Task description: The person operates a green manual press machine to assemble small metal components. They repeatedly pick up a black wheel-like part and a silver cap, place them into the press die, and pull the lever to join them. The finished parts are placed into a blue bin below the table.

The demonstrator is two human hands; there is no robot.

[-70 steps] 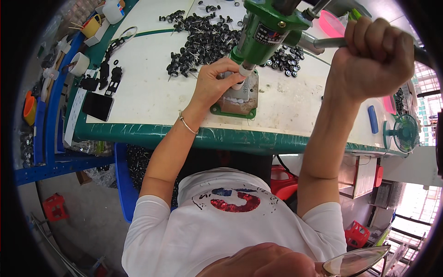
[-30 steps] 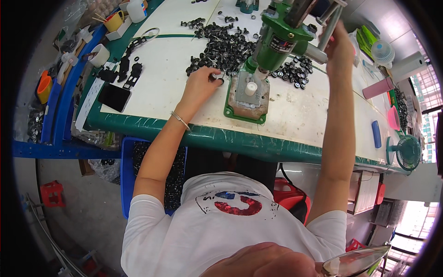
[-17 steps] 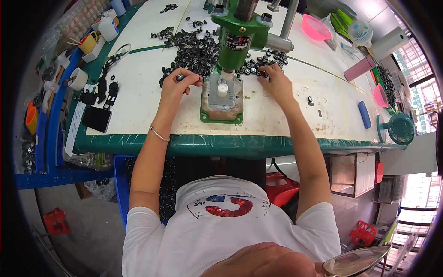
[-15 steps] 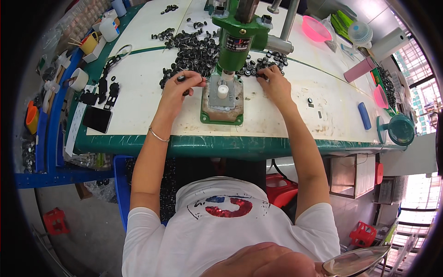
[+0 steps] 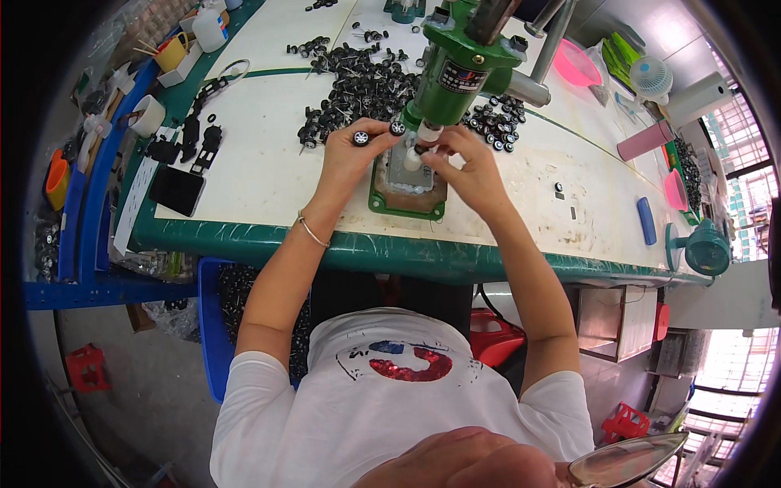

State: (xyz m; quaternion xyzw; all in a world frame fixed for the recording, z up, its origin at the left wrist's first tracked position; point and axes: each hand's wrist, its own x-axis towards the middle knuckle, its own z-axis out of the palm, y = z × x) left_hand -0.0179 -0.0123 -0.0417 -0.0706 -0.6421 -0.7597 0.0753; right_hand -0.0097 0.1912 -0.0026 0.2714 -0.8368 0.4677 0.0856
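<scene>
A green hand press point(image 5: 464, 61) stands on a green base plate point(image 5: 407, 207) at the front of the white table point(image 5: 268, 171). My left hand point(image 5: 350, 154) holds a small axle with a black toy wheel point(image 5: 361, 137) at each end, level with the press head. My right hand point(image 5: 468, 167) pinches a small black wheel part point(image 5: 416, 149) over the white fixture point(image 5: 413, 160) on the base plate, just under the ram. Both hands meet at the press.
Heaps of small black wheels point(image 5: 358, 81) lie behind the press on both sides. Black flat parts point(image 5: 175, 189), tape rolls point(image 5: 148, 114) and a yellow cup point(image 5: 172, 52) sit at the left edge. A pink bowl point(image 5: 576, 67), a blue marker point(image 5: 645, 220) and a teal fan point(image 5: 706, 250) are on the right. A blue crate point(image 5: 213, 325) of parts sits under the table.
My right hand let go of the raised press lever, came down to the wheel heap and then to the fixture. My left hand picked up a wheeled axle and brought it beside the press.
</scene>
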